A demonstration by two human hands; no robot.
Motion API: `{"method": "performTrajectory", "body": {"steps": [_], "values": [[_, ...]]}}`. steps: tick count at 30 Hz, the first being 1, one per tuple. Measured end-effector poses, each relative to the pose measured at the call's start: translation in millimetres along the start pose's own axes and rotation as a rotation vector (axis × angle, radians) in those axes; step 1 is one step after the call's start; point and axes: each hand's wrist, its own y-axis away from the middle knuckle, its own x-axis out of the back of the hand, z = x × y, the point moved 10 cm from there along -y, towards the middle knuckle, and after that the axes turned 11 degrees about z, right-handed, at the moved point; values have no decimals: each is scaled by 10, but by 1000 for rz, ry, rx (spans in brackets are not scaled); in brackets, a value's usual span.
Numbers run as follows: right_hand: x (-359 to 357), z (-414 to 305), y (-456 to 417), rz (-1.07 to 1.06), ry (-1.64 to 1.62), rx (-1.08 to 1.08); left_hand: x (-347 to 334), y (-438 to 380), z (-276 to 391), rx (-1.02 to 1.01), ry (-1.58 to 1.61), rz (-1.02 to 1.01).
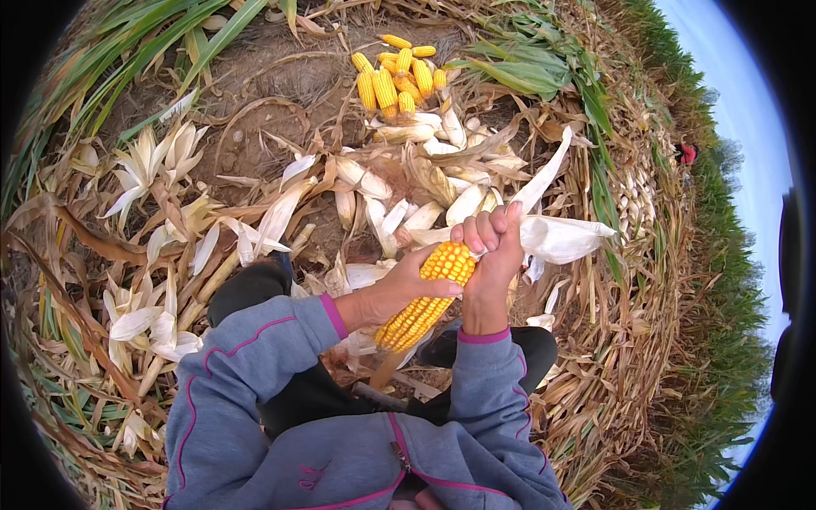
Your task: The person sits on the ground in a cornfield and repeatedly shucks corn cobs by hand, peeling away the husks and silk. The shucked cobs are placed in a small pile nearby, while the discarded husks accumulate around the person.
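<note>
A yellow ear of corn (417, 315), its kernels bare, slants across the space above my lap. My left hand (408, 284) wraps around its upper half, thumb lying across the kernels. At the ear's top end, my right hand (494, 245) is closed in a fist on pale husk leaves (561, 237) that spread out to the right and upward. Whether the husk is still joined to the cob is hidden by my fingers. Beyond my hands lies a heap of ears in dry husks (440, 191).
A pile of husked yellow ears (398, 80) lies on the soil farther ahead. Discarded husks (153, 322) and dry stalks (210, 280) litter the left. More unhusked ears (634, 201) lie at the right, near standing corn plants (714, 357). A person in red (686, 153) is far off.
</note>
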Motion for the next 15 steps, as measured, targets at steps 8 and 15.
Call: {"method": "performTrajectory", "body": {"steps": [8,15], "values": [[23,232,-101,14,59,-137,77,-6,-184,133,171,33],[197,18,-95,52,425,241,243,-147,27,-30,-4,189]]}}
